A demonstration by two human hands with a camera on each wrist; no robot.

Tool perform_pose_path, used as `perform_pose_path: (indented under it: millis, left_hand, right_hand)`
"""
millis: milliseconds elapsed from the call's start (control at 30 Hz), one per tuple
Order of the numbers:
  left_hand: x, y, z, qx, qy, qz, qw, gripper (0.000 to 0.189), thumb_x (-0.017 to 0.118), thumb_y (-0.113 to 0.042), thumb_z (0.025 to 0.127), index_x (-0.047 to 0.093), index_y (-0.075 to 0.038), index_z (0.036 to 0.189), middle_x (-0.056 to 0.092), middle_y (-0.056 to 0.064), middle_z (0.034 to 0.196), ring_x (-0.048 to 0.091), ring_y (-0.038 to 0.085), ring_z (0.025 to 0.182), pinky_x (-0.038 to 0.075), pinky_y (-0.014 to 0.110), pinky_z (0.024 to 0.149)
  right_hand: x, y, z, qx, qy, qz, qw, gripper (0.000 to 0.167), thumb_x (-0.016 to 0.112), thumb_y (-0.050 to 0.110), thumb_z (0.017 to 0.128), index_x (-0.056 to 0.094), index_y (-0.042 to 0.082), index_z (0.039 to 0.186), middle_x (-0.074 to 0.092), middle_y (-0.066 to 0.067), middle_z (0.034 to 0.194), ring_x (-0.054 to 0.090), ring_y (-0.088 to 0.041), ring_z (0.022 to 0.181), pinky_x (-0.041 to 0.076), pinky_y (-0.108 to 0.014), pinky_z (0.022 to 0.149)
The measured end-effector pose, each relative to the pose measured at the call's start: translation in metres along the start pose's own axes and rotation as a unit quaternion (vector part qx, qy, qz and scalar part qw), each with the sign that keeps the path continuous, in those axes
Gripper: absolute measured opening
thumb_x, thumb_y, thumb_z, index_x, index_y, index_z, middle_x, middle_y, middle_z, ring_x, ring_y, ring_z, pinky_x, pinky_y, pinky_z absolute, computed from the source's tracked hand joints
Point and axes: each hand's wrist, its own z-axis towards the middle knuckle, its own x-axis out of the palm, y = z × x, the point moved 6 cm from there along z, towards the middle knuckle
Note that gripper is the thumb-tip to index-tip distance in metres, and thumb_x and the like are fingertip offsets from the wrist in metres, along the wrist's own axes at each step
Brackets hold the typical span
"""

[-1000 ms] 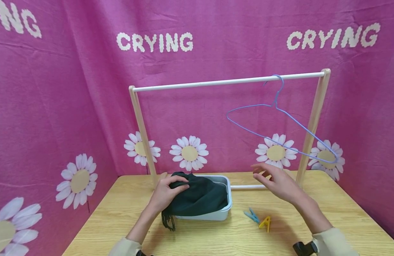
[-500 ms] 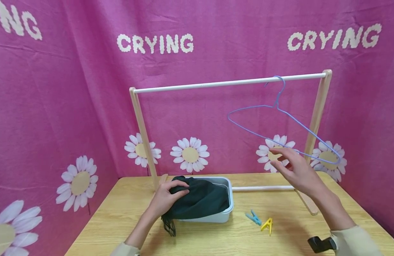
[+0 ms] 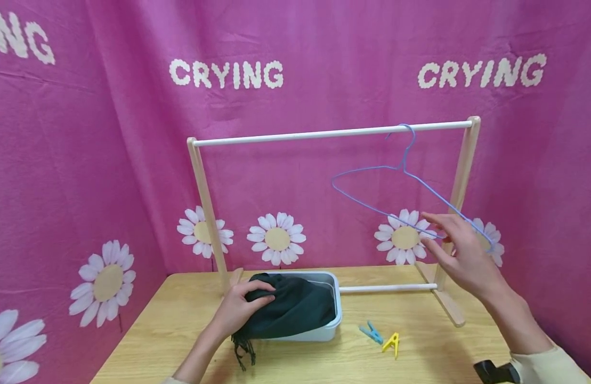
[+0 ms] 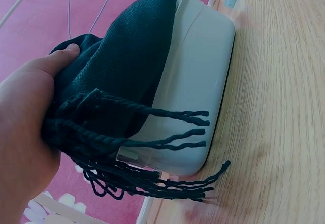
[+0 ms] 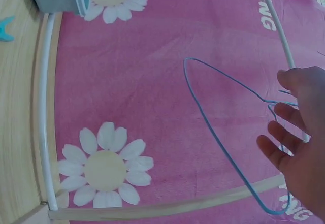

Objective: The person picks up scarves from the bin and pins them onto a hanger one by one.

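A dark green scarf [image 3: 295, 306] with twisted fringe lies bunched in a light grey plastic bin [image 3: 337, 298]. My left hand [image 3: 237, 309] grips the scarf's left end, thumb on top of the cloth in the left wrist view, while the fringe [image 4: 167, 137] dangles over the bin's wall. From the white rail hangs a blue wire hanger [image 3: 364, 202], turned at an angle. My right hand [image 3: 468, 256] is raised at the hanger's lower right part and overlaps it in the head view. Its fingers are loosely bent and hold nothing.
The wooden rack's white top rail [image 3: 295, 136] spans the back of the table, with a lower bar [image 3: 386, 288] behind the bin. A blue clothespin [image 3: 372, 333] and a yellow clothespin [image 3: 392, 344] lie right of the bin. Pink curtain [image 3: 305, 186] surrounds the table [image 3: 146, 330].
My right hand has moved right and up from above the table to the hanger. The left hand stays at the scarf. The head view has shifted slightly.
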Motion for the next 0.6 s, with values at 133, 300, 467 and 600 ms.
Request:
perform_pose_path:
  millis: [133,300,467,600]
  left_hand:
    - [0.003,0.002,-0.004,-0.004,0.000,-0.008,1.0000,0.018,0.076,-0.018,0.087,0.075,-0.027,0.104,0.073,-0.016,0.100,0.051,0.031,0.127,0.031,0.067,0.110]
    - [0.005,0.002,-0.003,0.001,0.002,-0.001,1.0000,0.018,0.077,-0.019,0.087,0.075,-0.026,0.104,0.072,-0.016,0.099,0.045,0.035,0.132,0.027,0.068,0.111]
    - [0.003,-0.001,0.001,0.004,0.003,0.008,1.0000,0.018,0.077,-0.019,0.087,0.075,-0.028,0.103,0.072,-0.017,0.099,0.039,0.036,0.137,0.025,0.070,0.111]
    - [0.000,-0.002,0.001,0.002,0.001,0.011,0.9999,0.017,0.077,-0.019,0.087,0.076,-0.027,0.102,0.072,-0.016,0.098,0.047,0.035,0.131,0.030,0.067,0.110]
  right_hand:
    - [-0.011,0.000,-0.002,0.012,-0.024,-0.010,0.9996,0.060,0.075,-0.012,0.074,0.062,0.002,0.130,0.060,-0.013,0.112,0.040,0.001,0.092,0.034,-0.012,0.081]
    - [-0.024,-0.006,-0.001,0.014,-0.045,-0.038,0.9982,0.059,0.076,-0.010,0.072,0.063,0.001,0.128,0.057,-0.023,0.114,0.041,-0.022,0.100,0.026,-0.030,0.084]
    - [-0.034,-0.018,-0.003,0.011,-0.048,-0.068,0.9965,0.068,0.078,-0.006,0.067,0.059,0.000,0.132,0.052,-0.028,0.120,0.042,-0.043,0.107,0.027,-0.042,0.087]
    - [-0.031,-0.034,-0.010,0.037,-0.024,-0.098,0.9942,0.092,0.083,-0.003,0.065,0.043,0.004,0.148,0.055,-0.027,0.119,0.048,-0.042,0.101,0.035,-0.051,0.082]
